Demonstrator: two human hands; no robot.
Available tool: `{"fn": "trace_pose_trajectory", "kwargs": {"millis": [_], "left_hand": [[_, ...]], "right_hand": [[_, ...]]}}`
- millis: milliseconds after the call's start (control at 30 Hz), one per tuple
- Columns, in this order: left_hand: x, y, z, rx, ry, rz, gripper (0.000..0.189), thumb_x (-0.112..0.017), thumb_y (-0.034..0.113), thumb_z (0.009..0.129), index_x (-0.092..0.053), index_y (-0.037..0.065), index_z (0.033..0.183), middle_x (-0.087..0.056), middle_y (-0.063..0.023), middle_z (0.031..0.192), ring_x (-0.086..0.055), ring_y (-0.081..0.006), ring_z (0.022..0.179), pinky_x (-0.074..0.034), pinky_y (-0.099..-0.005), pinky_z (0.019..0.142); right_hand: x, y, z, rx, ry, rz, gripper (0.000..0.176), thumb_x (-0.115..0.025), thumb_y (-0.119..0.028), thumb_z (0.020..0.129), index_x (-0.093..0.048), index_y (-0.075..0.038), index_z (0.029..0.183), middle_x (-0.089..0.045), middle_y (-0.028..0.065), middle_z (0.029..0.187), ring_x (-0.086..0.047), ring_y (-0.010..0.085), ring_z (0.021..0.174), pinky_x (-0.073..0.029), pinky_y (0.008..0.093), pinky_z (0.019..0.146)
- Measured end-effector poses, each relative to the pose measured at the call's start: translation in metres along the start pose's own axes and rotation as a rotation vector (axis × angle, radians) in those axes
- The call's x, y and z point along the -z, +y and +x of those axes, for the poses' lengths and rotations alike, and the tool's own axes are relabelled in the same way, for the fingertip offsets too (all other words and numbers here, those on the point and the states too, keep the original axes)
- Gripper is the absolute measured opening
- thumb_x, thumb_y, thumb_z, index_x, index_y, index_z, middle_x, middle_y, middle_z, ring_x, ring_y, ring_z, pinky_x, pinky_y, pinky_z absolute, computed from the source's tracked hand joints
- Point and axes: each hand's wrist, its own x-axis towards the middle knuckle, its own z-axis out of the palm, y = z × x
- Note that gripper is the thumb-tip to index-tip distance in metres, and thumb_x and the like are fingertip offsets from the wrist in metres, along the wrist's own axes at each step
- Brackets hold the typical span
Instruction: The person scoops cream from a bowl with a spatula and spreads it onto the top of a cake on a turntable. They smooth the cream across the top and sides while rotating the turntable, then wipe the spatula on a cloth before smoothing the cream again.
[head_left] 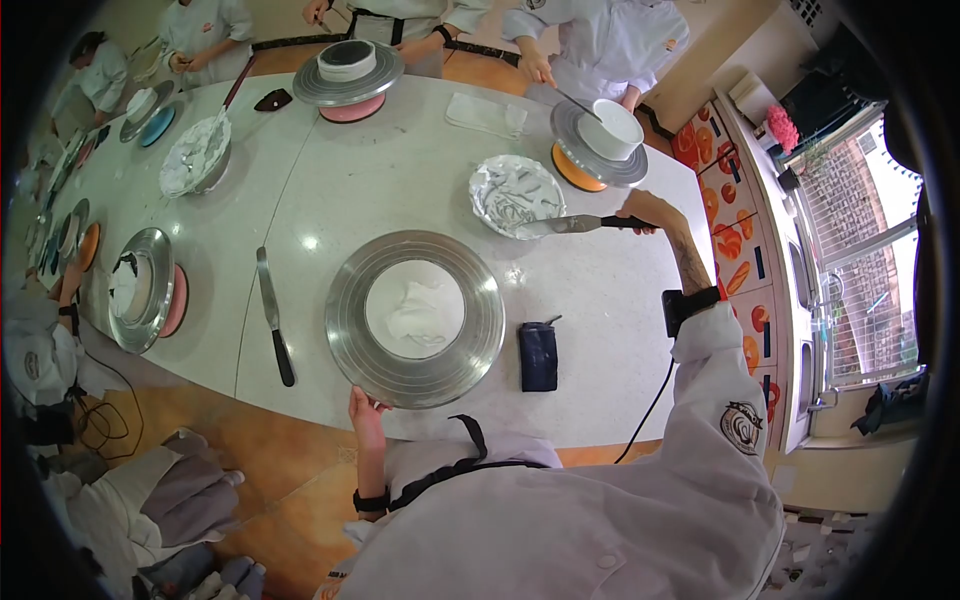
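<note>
In my right hand is an icing spatula, gripped by its black handle. Its blade reaches over the rim of a white bowl smeared with whipped cream. My left hand is at the near edge of a metal cake turntable, its fingers at the rim. On the turntable sits a round white cake with a loose mound of cream on top. Part of the left hand's fingers is hidden by the rim.
A second spatula lies left of the turntable. A dark blue pouch is to its right. Co-workers stand around the table with other turntables and another cream bowl. A folded white cloth lies beyond my bowl.
</note>
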Motion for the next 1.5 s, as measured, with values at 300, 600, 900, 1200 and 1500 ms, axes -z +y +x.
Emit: {"fn": "trace_pose_trajectory", "kwargs": {"millis": [300, 600, 900, 1200, 1500], "left_hand": [[-0.002, 0.004, -0.002, -0.016, -0.036, -0.006, 0.029, -0.040, 0.037, 0.092, -0.050, 0.010, 0.091, -0.055, -0.0001, 0.081, -0.051, -0.0116, 0.073, -0.041, -0.0287, 0.058], [-0.004, 0.007, -0.002, -0.032, -0.039, 0.019, 0.032, -0.040, 0.037, 0.092, -0.052, 0.008, 0.097, -0.056, -0.0006, 0.086, -0.051, -0.0114, 0.076, -0.040, -0.0283, 0.061], [-0.004, 0.011, -0.004, -0.028, 0.002, 0.074, 0.030, -0.043, 0.035, 0.091, -0.052, 0.007, 0.095, -0.056, -0.0011, 0.083, -0.052, -0.0113, 0.074, -0.042, -0.0279, 0.061], [-0.005, -0.002, -0.008, -0.022, 0.014, 0.041, 0.033, -0.045, 0.038, 0.090, -0.053, 0.006, 0.091, -0.058, -0.0041, 0.077, -0.054, -0.0135, 0.066, -0.044, -0.0286, 0.057], [-0.010, -0.013, -0.030, 0.071, -0.117, 0.104, 0.033, -0.043, 0.036, 0.090, -0.052, 0.004, 0.087, -0.058, -0.0069, 0.074, -0.058, -0.0187, 0.064, -0.045, -0.0272, 0.059]], "right_hand": [[-0.056, 0.070, -0.013, -0.051, -0.361, 0.697, 0.030, -0.042, -0.023, 0.086, -0.062, 0.000, 0.084, -0.047, -0.0014, 0.051, -0.038, 0.0047, 0.037, -0.029, 0.0190, 0.034], [-0.131, 0.053, -0.060, 0.186, -0.565, 1.136, 0.037, -0.036, -0.029, 0.091, -0.056, -0.001, 0.102, -0.044, -0.0030, 0.057, -0.037, 0.0036, 0.043, -0.031, 0.0173, 0.038], [-0.231, -0.018, -0.145, 0.414, -0.141, 1.322, 0.031, -0.058, -0.018, 0.084, -0.058, -0.002, 0.110, -0.056, 0.0010, 0.072, -0.050, 0.0073, 0.063, -0.041, 0.0208, 0.058], [-0.229, -0.034, -0.181, 0.444, 0.346, 0.985, 0.033, -0.066, -0.007, 0.075, -0.061, -0.008, 0.107, -0.049, -0.0020, 0.074, -0.042, 0.0063, 0.065, -0.034, 0.0204, 0.056], [-0.299, -0.035, -0.164, 0.306, -0.133, 1.438, 0.037, -0.066, -0.009, 0.075, -0.059, -0.008, 0.111, -0.043, -0.0073, 0.074, -0.039, 0.0030, 0.065, -0.031, 0.0168, 0.056]]}}
